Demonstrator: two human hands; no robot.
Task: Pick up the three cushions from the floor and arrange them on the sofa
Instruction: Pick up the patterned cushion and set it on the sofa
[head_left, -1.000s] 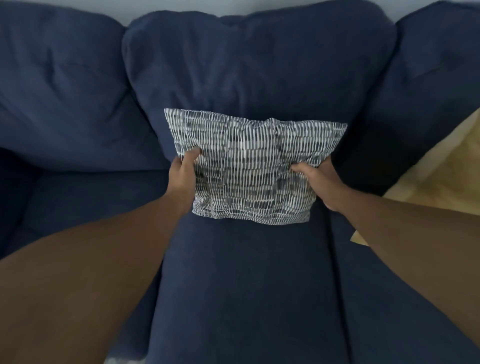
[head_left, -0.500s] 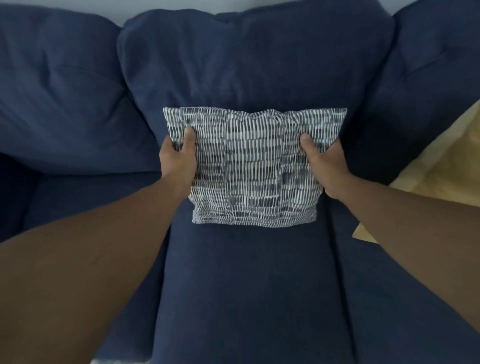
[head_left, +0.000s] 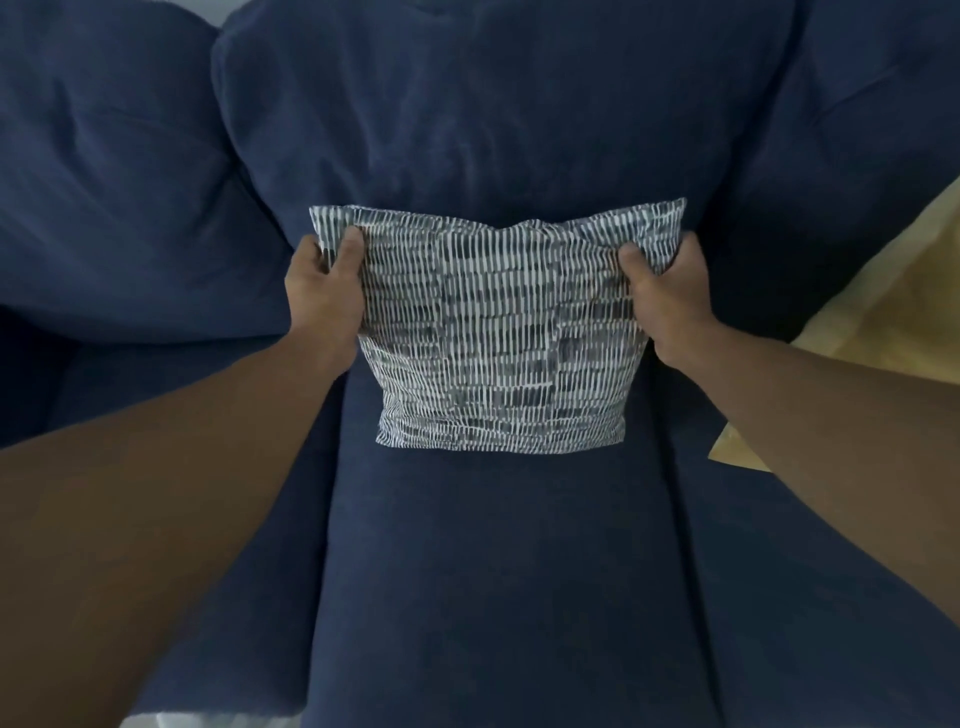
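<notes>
Obs: patterned cushion (head_left: 498, 332), white with dark dashes, stands on the middle seat of the navy sofa (head_left: 493, 571), its far face leaning on the middle back cushion (head_left: 493, 114). Lower edge rests on the seat; upper edge is pinched and slightly puckered at centre.

Left hand (head_left: 322, 291) grips the cushion's upper left corner, thumb across the near face, fingers wrapped behind and hidden. Right hand (head_left: 667, 296) is closed the same way on the upper right corner. Both arms reach in from the near side.

Reason for the hold, as I judge it: gripping both top corners lets the person square the cushion and stand it upright against the backrest, centred between the seat seams, rather than letting it slump.

Yellow cushion (head_left: 883, 343) lies at the right edge, on the right seat and tilted against the right back cushion; only part is in frame. Appears already placed.

Third cushion: not in view. Left seat shows no cushion on the part visible.

Judgement: second placement nearly done; release looks safe once the cushion sits balanced, though a soft fill may sag forward
</notes>
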